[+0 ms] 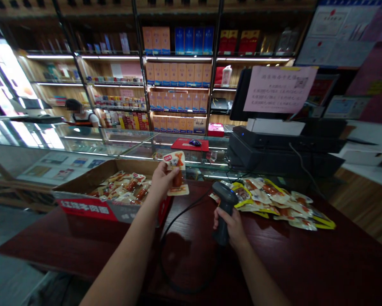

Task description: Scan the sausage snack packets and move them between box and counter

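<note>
My left hand (162,180) grips a small snack packet (177,172), a vacuum-packed pouch with a clear window and reddish-brown food inside. It is held up just right of an open cardboard box (92,208) with a red and grey front. Inside the box lie many similar packets (127,187). My right hand (231,223) is wrapped round the handle of a dark barcode scanner (224,195), its head tilted up and to the left. A black cable (165,238) loops over the table beside it. Right of the scanner lies a pile of snack packets (274,197), some with yellow edges.
The dark red wooden table (191,263) meets a glass counter (127,142). A monitor (240,95) with a pink sign stands over a black till (261,148). A computer mouse (195,143) rests on a red mat. Farther back, a person (82,117) is near stocked shelves (178,87).
</note>
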{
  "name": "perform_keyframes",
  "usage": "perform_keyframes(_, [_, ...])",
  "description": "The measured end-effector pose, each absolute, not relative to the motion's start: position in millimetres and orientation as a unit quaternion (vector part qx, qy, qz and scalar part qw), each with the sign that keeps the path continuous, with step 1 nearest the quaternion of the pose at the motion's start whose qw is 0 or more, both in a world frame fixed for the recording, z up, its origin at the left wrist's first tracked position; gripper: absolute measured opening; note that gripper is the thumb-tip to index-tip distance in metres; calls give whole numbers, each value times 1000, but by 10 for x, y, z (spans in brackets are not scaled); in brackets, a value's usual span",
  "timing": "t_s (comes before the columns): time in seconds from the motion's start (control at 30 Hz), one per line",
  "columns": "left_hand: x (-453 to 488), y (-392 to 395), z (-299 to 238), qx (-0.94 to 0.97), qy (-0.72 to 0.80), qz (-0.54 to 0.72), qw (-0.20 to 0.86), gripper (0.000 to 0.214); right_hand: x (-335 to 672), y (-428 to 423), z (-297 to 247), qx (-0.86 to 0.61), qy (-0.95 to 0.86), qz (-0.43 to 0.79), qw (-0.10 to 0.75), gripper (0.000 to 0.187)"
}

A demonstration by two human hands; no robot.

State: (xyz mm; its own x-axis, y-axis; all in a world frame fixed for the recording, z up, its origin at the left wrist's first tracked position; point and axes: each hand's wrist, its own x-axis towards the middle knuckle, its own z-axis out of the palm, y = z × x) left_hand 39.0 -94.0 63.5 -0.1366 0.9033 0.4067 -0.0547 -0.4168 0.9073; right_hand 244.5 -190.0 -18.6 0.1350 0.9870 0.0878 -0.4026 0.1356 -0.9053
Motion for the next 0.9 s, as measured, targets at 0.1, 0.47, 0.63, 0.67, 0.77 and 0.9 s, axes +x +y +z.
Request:
perform_keyframes(0.1, [612, -908, 438, 420, 304, 609, 601, 38, 2441, -1902, -179, -383, -389, 536, 644, 43])
perform_keyframes(0.47, [873, -855, -335, 211, 154, 399, 879, 43, 2418, -1945, -148, -386, -397, 550, 626, 44])
perform_keyframes(0.63, [904, -747, -428, 225, 196, 490, 819, 30, 2422, -1953, -144, -385, -389, 555, 626, 43])
perform_keyframes(0.67, [906, -728, -436, 228, 211, 505, 805, 29, 2421, -1953, -145, -385, -389, 557, 624, 43])
perform_keyframes(0.77, [905, -706, -452, 262, 256, 515, 775, 33, 2413, -1950, -153, -390, -393, 563, 613, 43])
perform_keyframes(0.9, [914, -742, -475, 342, 281, 521, 730, 40, 2412, -1946, -176, -397, -404, 559, 605, 44])
